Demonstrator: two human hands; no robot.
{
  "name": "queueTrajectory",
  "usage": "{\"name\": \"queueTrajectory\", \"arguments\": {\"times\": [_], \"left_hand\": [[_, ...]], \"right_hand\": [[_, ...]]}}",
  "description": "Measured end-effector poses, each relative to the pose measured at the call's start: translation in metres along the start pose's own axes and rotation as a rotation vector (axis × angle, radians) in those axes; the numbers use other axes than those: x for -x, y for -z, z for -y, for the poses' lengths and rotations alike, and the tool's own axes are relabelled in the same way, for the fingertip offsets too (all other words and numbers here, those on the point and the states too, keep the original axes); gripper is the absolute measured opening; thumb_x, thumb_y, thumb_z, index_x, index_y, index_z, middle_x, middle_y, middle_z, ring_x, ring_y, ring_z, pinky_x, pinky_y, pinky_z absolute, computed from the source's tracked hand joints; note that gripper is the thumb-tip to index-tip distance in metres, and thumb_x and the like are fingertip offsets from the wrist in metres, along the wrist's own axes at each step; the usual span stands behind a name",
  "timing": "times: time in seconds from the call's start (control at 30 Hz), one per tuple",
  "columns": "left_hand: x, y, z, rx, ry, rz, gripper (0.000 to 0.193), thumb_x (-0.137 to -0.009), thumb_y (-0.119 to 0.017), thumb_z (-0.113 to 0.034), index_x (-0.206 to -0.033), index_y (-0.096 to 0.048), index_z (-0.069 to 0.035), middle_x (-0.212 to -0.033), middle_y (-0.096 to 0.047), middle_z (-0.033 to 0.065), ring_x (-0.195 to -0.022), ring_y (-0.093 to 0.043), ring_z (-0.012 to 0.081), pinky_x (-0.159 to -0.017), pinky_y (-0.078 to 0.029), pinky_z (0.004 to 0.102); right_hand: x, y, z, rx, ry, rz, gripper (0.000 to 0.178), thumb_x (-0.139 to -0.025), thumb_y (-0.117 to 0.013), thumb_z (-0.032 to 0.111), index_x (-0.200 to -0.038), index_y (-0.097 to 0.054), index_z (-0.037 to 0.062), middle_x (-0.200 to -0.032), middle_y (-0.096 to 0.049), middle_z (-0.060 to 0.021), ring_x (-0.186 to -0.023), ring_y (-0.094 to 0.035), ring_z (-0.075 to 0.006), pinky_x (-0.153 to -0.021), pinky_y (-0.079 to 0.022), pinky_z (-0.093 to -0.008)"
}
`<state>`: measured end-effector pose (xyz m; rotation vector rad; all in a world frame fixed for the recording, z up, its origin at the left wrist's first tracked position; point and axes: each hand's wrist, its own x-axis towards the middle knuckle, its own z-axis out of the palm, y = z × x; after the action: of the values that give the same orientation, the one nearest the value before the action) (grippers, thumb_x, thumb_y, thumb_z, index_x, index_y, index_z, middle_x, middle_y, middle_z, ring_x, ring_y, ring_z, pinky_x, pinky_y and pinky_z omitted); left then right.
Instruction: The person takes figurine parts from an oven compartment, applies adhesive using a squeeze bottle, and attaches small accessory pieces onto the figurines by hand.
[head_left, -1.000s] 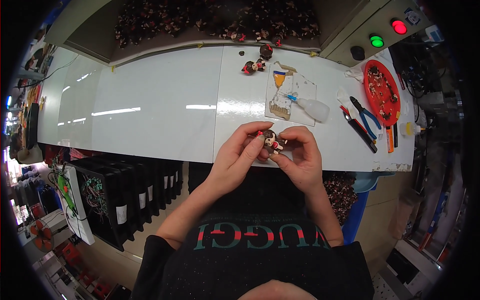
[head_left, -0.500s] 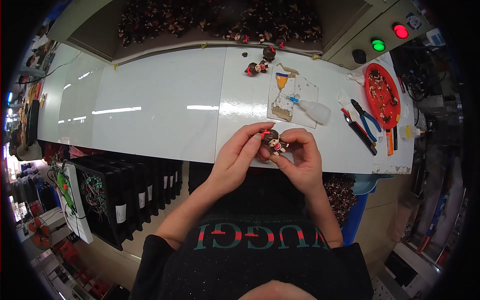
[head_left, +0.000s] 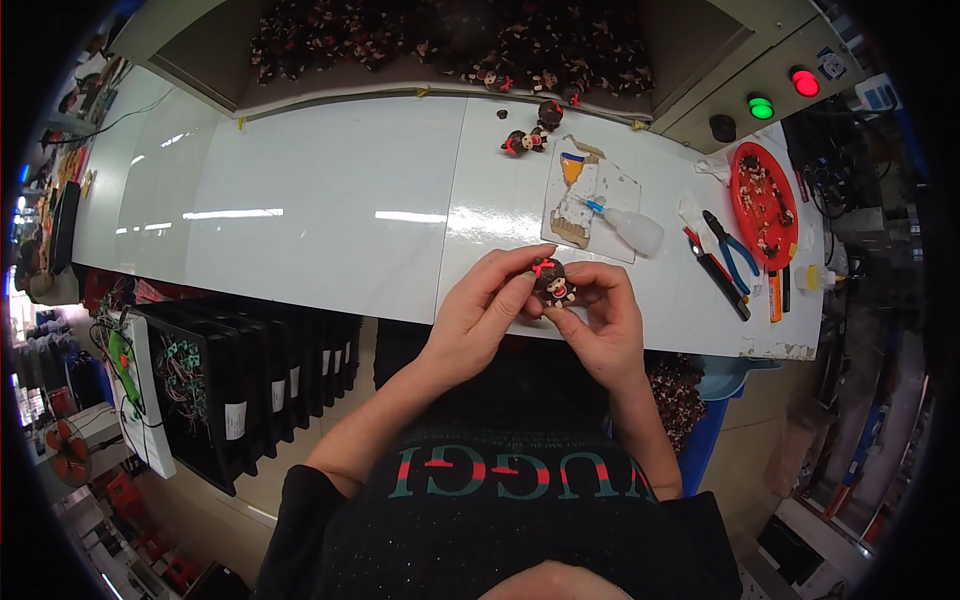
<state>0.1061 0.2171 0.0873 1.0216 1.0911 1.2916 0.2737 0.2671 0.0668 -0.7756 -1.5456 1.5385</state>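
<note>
Between my two hands, just over the table's near edge, is a small doll figurine (head_left: 555, 284) with dark brown hair, a red bow and a pale face. My left hand (head_left: 488, 308) pinches its head side between thumb and fingers. On the other side my right hand (head_left: 605, 318) grips the lower body, thumb underneath. Parts of the figurine are hidden by my fingers. Beyond my hands a clear squeeze bottle (head_left: 632, 232) with a blue tip lies across a stained board (head_left: 614, 196). Two similar figurines lie farther back, one being a brown-haired doll (head_left: 522, 142).
A red oval tray (head_left: 748, 212) of small doll parts sits at the right, with blue-handled pliers (head_left: 738, 258) and an orange cutter (head_left: 774, 296) near it. Many figurines fill the grey machine's opening (head_left: 450, 50) at the back. Black racks (head_left: 240, 385) stand lower left.
The figurine has been turned more upright, its face and bow now shifted slightly right. My right fingers have closed in nearer to it. The whole view has shifted a little.
</note>
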Motion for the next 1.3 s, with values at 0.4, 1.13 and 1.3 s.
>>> {"name": "queueTrajectory", "arguments": {"times": [0.4,1.13,1.3], "left_hand": [[0.005,0.0,-0.002,0.144,0.061,0.01,0.033,-0.097,-0.048,-0.015,-0.128,-0.047,-0.004,-0.1,-0.054,0.0022,-0.083,-0.051,0.0073,-0.077,-0.045,0.0221],[0.001,-0.002,0.006,0.202,-0.004,-0.014,0.035,-0.088,-0.057,0.001,-0.121,-0.047,-0.001,-0.11,-0.053,0.006,-0.097,-0.054,0.0106,-0.083,-0.047,0.0245],[-0.001,-0.003,0.012,0.207,-0.032,-0.031,0.033,-0.087,-0.057,0.003,-0.119,-0.048,-0.001,-0.114,-0.049,0.0072,-0.099,-0.055,0.0121,-0.083,-0.048,0.0245]], "right_hand": [[0.001,-0.002,0.004,0.056,-0.003,0.021,0.036,-0.082,-0.066,0.0,-0.113,-0.048,-0.001,-0.109,-0.056,-0.01,-0.097,-0.059,-0.0159,-0.086,-0.049,-0.0285],[-0.005,-0.002,0.008,0.144,0.031,0.062,0.028,-0.087,-0.059,0.001,-0.113,-0.048,-0.0002,-0.116,-0.057,-0.013,-0.1,-0.059,-0.0181,-0.088,-0.047,-0.03],[-0.004,0.0,0.006,0.155,0.027,0.072,0.029,-0.088,-0.059,0.003,-0.114,-0.049,-0.0005,-0.115,-0.058,-0.0131,-0.1,-0.06,-0.0192,-0.088,-0.047,-0.0307]]}}
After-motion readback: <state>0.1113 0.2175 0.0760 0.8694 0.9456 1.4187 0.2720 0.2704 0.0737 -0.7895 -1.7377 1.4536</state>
